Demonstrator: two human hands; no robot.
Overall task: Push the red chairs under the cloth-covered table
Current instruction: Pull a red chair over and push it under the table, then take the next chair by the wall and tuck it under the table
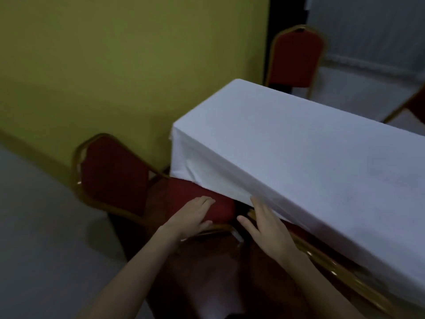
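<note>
A table under a white cloth runs from the centre to the right edge. At its near left corner stands a red chair with a gold frame; its seat is partly under the hanging cloth. My left hand lies flat on the front of that seat, fingers spread. My right hand is open against the cloth's lower hem, beside the gold frame of a second chair tucked along the table's near side. Another red chair stands behind the far end.
A yellow-green wall runs close behind the table's left end. Grey floor lies to the left of the near chair. Part of a further chair frame shows at the right edge beyond the table.
</note>
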